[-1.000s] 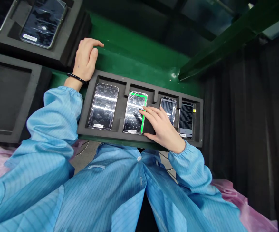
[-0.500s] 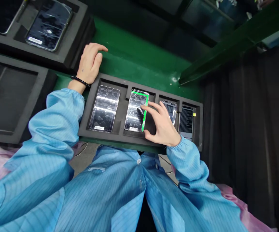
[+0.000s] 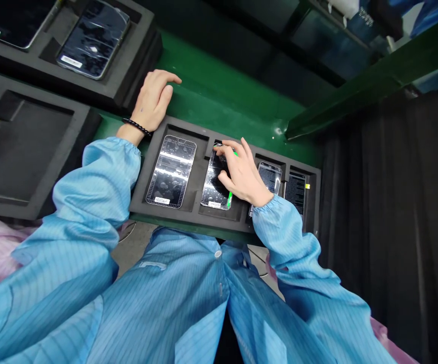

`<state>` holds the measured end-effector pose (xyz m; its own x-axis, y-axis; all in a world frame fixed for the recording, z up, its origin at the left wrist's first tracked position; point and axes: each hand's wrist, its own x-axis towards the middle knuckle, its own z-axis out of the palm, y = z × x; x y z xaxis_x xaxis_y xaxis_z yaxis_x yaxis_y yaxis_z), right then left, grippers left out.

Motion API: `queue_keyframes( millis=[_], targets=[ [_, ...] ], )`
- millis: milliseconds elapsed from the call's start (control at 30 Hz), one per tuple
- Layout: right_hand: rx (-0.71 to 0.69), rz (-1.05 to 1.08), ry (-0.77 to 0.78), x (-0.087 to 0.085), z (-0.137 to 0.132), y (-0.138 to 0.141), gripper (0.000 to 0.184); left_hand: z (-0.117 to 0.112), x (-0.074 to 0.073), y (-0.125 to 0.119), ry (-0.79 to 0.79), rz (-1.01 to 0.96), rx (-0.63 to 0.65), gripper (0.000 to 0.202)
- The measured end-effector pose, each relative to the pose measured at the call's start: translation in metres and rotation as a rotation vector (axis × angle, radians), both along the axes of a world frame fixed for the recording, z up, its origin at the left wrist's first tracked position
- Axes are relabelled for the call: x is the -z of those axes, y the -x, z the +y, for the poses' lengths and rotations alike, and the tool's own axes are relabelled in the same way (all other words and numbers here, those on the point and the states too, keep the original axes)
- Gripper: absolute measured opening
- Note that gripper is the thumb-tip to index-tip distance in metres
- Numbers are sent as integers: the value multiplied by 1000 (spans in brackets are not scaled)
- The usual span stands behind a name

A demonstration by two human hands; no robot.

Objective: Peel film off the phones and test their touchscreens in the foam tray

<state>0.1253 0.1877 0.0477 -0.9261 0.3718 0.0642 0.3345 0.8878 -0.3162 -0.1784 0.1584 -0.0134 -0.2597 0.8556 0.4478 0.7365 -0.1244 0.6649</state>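
Observation:
A black foam tray point(image 3: 200, 216) lies in front of me with several smartphones in its compartments. My right hand point(image 3: 241, 174) is over the second smartphone point(image 3: 212, 189) from the left, fingers apart, a fingertip at the upper part of its screen. Green bands show along that screen's right side, partly hidden by the hand. To its left lies a smartphone with ruler-like marks round its screen edge point(image 3: 171, 172). Two smartphones showing lines of text, a nearer one point(image 3: 270, 177) and a far-right one point(image 3: 295, 191), lie beyond my hand. My left hand point(image 3: 152, 101) rests open by the tray's upper left corner, holding nothing.
Another foam tray point(image 3: 128, 76) at upper left holds a film-covered smartphone point(image 3: 94, 40) and a second device point(image 3: 14, 20). Below it is a further foam tray point(image 3: 78, 121). A green surface point(image 3: 211, 91) lies behind, and a dark curtain point(image 3: 378, 202) hangs at right.
My right hand has moved up and left across the second smartphone's screen, from its right edge towards its top. The green on the screen is more covered now. The view has shifted slightly.

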Motion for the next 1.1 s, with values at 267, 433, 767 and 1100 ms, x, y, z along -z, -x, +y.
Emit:
queue_keyframes(
  millis=[267, 433, 767, 1100],
  targets=[
    [-37, -17, 43, -5, -17, -10, 39, 0, 1, 1, 1, 41, 5, 61],
    [-85, -16, 65, -5, -34, -20, 42, -2, -1, -2, -52, 66, -20, 59],
    [-170, -2, 86, -11, -74, -40, 38, -2, 0, -2, -96, 95, -16, 62],
    [-229, 5, 190, -18, -84, -55, 40, -2, 0, -3, -105, 75, -16, 54]
  ],
)
